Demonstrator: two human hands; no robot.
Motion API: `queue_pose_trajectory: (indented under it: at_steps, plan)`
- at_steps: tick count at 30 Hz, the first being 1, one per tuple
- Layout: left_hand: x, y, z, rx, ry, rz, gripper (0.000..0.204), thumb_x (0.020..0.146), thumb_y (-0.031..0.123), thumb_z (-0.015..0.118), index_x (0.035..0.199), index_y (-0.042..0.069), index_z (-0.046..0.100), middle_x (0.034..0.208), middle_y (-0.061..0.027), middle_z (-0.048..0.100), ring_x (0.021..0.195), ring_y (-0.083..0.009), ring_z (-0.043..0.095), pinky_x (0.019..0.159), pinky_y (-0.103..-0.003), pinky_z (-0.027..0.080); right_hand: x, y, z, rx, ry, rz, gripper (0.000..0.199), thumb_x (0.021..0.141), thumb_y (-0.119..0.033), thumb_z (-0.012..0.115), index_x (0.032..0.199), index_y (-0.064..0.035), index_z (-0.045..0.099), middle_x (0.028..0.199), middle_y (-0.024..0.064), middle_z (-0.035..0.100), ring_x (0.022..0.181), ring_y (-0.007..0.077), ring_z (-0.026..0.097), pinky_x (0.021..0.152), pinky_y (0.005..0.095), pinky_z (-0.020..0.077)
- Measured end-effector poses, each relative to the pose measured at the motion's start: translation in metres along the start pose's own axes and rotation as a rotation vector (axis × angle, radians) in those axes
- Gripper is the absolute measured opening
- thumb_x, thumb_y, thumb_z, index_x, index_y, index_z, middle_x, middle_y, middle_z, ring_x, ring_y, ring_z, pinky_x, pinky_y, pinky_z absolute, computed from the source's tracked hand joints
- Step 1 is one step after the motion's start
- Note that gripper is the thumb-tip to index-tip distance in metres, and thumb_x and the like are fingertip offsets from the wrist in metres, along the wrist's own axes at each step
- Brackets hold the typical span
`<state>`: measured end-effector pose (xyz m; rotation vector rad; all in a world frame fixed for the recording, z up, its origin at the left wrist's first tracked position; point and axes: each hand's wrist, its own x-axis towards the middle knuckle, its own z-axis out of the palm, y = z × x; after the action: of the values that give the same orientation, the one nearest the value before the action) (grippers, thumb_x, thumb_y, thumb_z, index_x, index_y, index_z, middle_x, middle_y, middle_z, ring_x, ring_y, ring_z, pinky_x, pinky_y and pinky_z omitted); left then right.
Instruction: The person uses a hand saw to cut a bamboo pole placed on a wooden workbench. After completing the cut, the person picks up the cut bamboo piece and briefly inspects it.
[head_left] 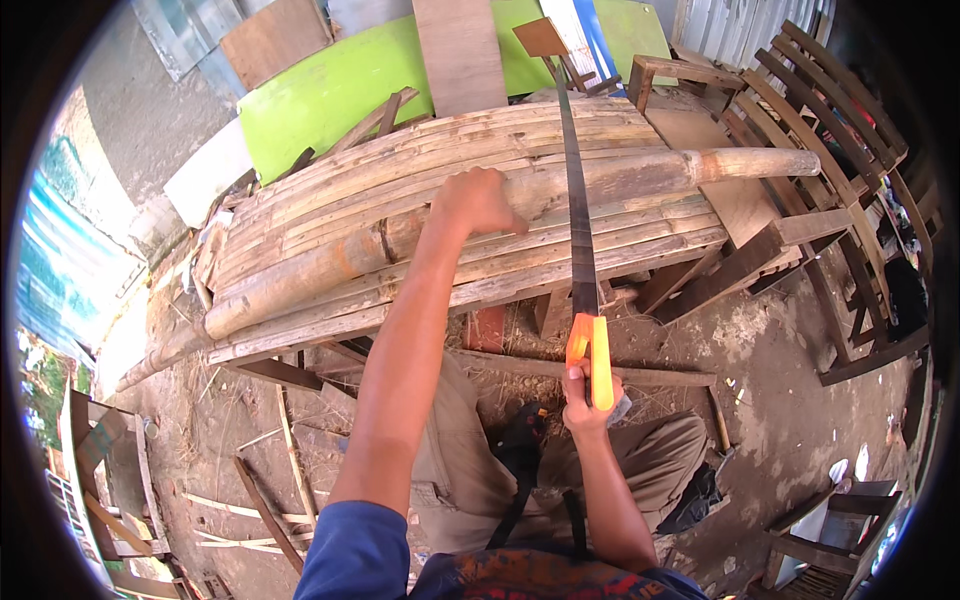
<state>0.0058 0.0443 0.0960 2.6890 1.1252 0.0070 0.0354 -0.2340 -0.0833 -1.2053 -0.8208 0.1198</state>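
A long, thick bamboo pole (640, 180) lies across a bench top of bamboo slats (340, 185), running from the lower left to the upper right. My left hand (478, 200) is closed over the pole near its middle, fingers wrapped around the far side and partly hidden. In my right hand (588, 398) is a handsaw (578, 215), gripped by its yellow-orange handle. The long dark blade points away from me and crosses over the pole, to the right of my left hand. Whether its teeth touch the bamboo I cannot tell.
Wooden frames (840, 130) and a brown wooden piece (760, 255) crowd the right side. Behind the bench lean a green panel (340, 110) and a brown board (460, 60). Loose wood strips (268, 510) lie on the dirt floor at left. A small wooden stool-like frame (835, 540) stands lower right.
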Motion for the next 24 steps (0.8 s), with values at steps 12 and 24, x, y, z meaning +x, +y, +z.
queue_pose_trajectory:
  at_steps: [12, 24]
  plan:
    - [0.008, 0.004, -0.005, 0.123, -0.018, 0.031, 0.068, 0.062, 0.042, 0.083, 0.111, -0.003, 0.067, 0.108, -0.0206, 0.072, 0.101, -0.0346, 0.069, 0.092, -0.043, 0.054, 0.010, -0.033, -0.003, -0.034, -0.095, 0.128, 0.019, 0.087, -0.003, 0.070, 0.071, 0.0006, 0.059, 0.053, 0.0024, 0.048, 0.048, 0.0086, 0.044, 0.047, 0.0297, 0.0346]
    - [0.013, -0.003, 0.008, 0.142, 0.094, -0.005, 0.056, 0.068, 0.033, 0.082, 0.110, 0.002, 0.063, 0.102, -0.0197, 0.073, 0.098, -0.0343, 0.071, 0.084, -0.043, 0.058, 0.011, -0.043, -0.002, -0.019, -0.166, 0.195, 0.019, 0.089, -0.007, 0.070, 0.074, 0.0004, 0.061, 0.055, 0.0011, 0.050, 0.051, 0.0072, 0.045, 0.048, 0.0284, 0.0364]
